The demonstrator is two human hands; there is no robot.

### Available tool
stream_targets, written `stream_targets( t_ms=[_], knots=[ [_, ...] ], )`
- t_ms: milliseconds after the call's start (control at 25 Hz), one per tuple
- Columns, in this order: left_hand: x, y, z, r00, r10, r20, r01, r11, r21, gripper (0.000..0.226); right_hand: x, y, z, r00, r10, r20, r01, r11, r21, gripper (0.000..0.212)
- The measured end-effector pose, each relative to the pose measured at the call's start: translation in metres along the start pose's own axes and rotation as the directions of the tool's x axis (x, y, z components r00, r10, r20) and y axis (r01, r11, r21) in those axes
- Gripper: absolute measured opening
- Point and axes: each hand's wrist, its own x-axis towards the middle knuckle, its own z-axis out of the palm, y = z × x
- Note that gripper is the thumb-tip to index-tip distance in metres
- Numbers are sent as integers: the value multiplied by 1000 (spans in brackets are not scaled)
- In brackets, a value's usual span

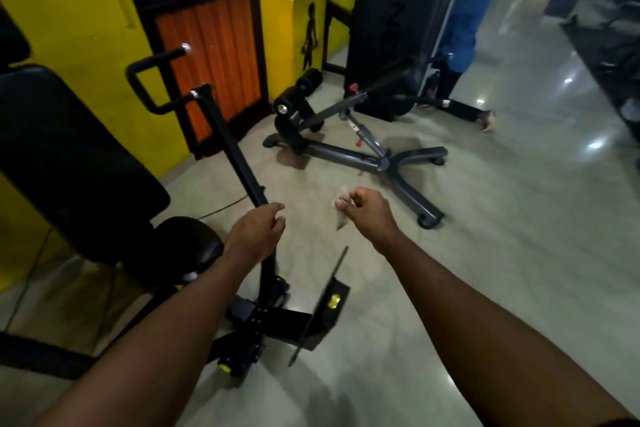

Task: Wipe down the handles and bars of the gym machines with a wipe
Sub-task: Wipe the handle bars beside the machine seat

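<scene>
A black machine arm bar [231, 146] rises from a floor bracket [277, 319] up to a bent black handle [152, 80] with a chrome end cap. My left hand [256, 236] grips this bar at about mid height, fingers curled round it. My right hand [369, 213] is to the right of the bar and apart from it, pinching a crumpled pale wipe [341, 208] that hangs from the fingers. The wipe touches nothing else.
A black padded seat back [69, 156] and round seat [187, 243] stand at left. A grey adjustable bench [360, 146] lies ahead on the tiled floor. Behind it is a black weight stack tower [398, 10], with a person in blue [464, 28] standing beside it. Yellow wall at left.
</scene>
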Motion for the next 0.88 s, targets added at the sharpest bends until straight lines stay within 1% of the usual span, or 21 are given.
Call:
stream_targets(
  t_ms=[120,200,280,360,480,560,600,680,760,840,880],
  knots=[
    [15,63,30,999,-27,18,27,1000,12,38,15,28,-56,997,60,47,-63,996,67,25],
    [24,76,32,999,-22,46,20,999,43,40,25,36,-65,995,71,77,-79,991,111,20],
    [55,99,50,999,-44,25,42,997,59,41,57,53,-87,995,41,95,-54,989,140,20],
    [81,110,60,998,-65,10,64,996,67,41,91,65,-92,993,12,114,-30,987,158,24],
    [125,109,83,992,-124,-14,125,988,90,40,148,70,-90,974,-50,219,7,981,192,17],
    [162,105,94,982,-186,-36,188,981,57,39,197,73,-86,956,-69,283,23,986,166,10],
    [181,103,96,974,-219,-55,221,975,37,39,220,70,-85,947,-95,308,57,990,128,10],
    [216,97,94,954,-284,-100,289,957,34,39,266,64,-80,924,-143,356,123,989,77,16],
    [237,97,87,944,-314,-103,320,946,43,40,291,52,-77,922,-178,342,171,984,53,19],
    [277,86,74,894,-418,-164,431,901,51,41,351,30,-55,879,-232,417,213,973,92,19],
    [280,86,69,893,-419,-164,432,900,54,41,355,27,-54,879,-249,406,228,968,100,17]
  ],
)
